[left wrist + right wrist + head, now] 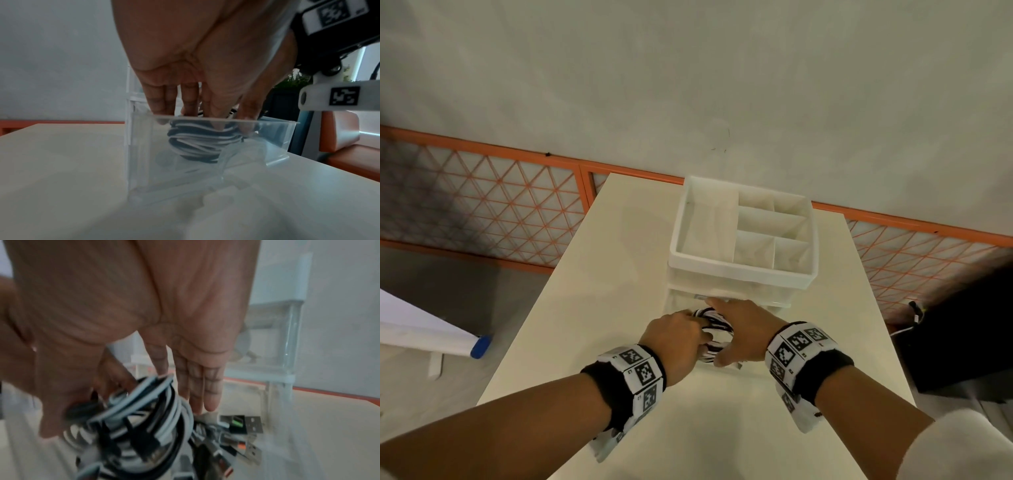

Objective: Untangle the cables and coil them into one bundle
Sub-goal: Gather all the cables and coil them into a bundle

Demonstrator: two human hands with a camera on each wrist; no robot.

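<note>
A coil of black and white cables hangs inside a clear plastic drawer pulled out from the white organizer. My left hand reaches down over the drawer's rim and grips the coil's top between fingers and thumb. My right hand cups the coil's other side, with its fingers straight and its thumb against the loops. Several USB plugs lie on the drawer floor beside the coil.
The organizer's top tray has several bare compartments and stands at the back of the cream table. A black object sits off the table's right edge. A white roll with a blue end lies at the left. An orange lattice fence runs behind.
</note>
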